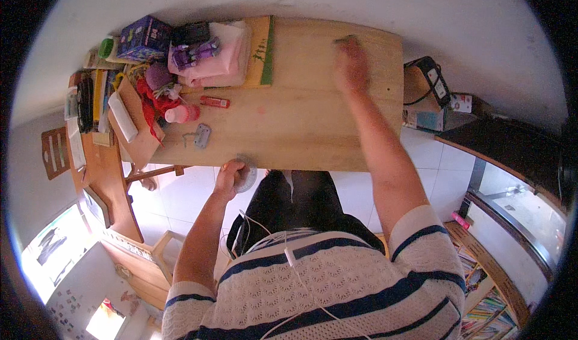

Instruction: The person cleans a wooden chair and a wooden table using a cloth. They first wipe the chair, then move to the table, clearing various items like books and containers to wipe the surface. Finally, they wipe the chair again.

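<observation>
My left hand [229, 178] is closed round the edge of a round, clear, shallow thing [247, 180], perhaps a lid or dish, just off the table's near edge. Stretched over the far right of the wooden table [307, 111], my right hand [351, 68] is smeared by motion. A small dark object [346, 39] shows at its fingertips, too blurred to name. Nearest my left hand on the tabletop lie a grey hinge-like piece [202, 136] and a small greenish bent piece [189, 139].
Left of centre sit a red box [215, 102], a pink bottle [182, 113], a folded pink cloth [226, 57] with a purple toy [195, 53] on it, and a dark purple box [143, 39]. Right of the table stands a carton with a black bag [435, 78]. A white cable [289, 257] hangs over my chest.
</observation>
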The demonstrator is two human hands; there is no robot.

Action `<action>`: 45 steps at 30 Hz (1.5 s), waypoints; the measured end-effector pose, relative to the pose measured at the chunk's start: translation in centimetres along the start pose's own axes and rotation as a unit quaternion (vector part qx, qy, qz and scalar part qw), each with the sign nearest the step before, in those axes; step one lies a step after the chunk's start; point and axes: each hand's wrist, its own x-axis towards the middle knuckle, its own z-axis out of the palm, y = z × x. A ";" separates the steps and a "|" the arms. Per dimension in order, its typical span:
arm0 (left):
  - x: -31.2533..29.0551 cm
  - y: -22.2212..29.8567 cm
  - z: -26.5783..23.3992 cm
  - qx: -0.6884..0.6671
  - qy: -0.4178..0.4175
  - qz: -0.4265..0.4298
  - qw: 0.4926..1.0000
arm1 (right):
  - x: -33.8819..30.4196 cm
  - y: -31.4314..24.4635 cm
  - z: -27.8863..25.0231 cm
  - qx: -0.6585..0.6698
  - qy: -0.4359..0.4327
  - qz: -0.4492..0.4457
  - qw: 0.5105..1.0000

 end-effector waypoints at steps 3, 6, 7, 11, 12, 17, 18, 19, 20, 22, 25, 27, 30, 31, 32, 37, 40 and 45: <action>-0.3 -1.0 -1.8 -0.038 0.005 0.014 0.999 | -6.9 -12.1 0.3 0.116 -0.187 0.017 0.975; 1.0 -1.8 -2.0 -0.057 -0.061 0.039 0.996 | -15.6 -19.0 -1.0 0.090 -0.240 -0.207 0.944; 1.3 -1.7 -2.1 -0.059 -0.085 0.050 0.993 | -17.2 -20.3 -1.5 0.052 -0.263 -0.265 0.926; -0.3 -0.6 -2.0 -0.037 -0.071 0.059 0.995 | -18.9 -16.4 -3.1 0.062 -0.328 -0.077 0.939; 0.1 -0.6 -2.9 -0.038 -0.103 0.054 0.993 | -19.1 -11.0 -3.2 0.054 -0.227 0.019 0.972; 0.9 -0.7 -3.5 -0.007 -0.120 0.055 0.991 | -21.7 0.8 -9.0 -0.126 0.127 0.100 0.979; 1.2 -0.7 -3.8 -0.002 -0.116 0.054 0.992 | -22.6 -0.6 -8.3 -0.137 0.056 0.138 0.979; 1.6 -1.0 -4.9 0.000 -0.102 0.057 0.993 | -22.2 -4.3 -7.8 -0.142 -0.021 0.167 0.976; 2.3 -1.5 -4.4 0.005 -0.108 0.052 0.993 | -24.0 -7.1 -6.3 -0.087 -0.011 0.117 0.989; 2.6 -1.6 -4.0 -0.027 -0.118 0.044 0.992 | -27.0 -13.3 -2.6 0.037 -0.014 0.008 0.999; 2.2 -1.2 -4.4 -0.028 -0.113 0.051 0.992 | -25.9 -20.1 -3.7 0.067 -0.109 -0.053 0.990; 2.2 -1.1 -4.5 -0.022 -0.096 0.051 0.994 | -24.8 -17.9 -5.5 0.119 -0.137 -0.007 0.983; 3.0 -1.9 -4.2 -0.016 -0.056 0.045 0.997 | -23.5 -9.2 -8.5 0.046 -0.076 0.111 0.990; 2.8 -2.1 -3.9 -0.001 -0.047 0.043 0.998 | -22.6 -5.6 -9.3 0.057 -0.104 0.210 0.971; 2.6 -2.4 -4.0 0.013 -0.033 0.041 0.999 | -21.3 -2.9 -10.3 -0.024 -0.077 0.136 0.987; 2.2 -3.5 -3.2 -0.067 0.014 0.059 0.996 | -8.5 7.7 -9.4 -0.142 -0.089 0.055 0.984; 2.1 -3.8 -2.6 -0.078 0.054 0.067 0.993 | -0.7 11.6 -6.7 -0.107 -0.041 -0.014 0.993; 0.8 -4.1 -0.8 -0.107 0.143 0.111 0.978 | 2.8 11.0 -5.8 -0.092 -0.077 -0.034 0.992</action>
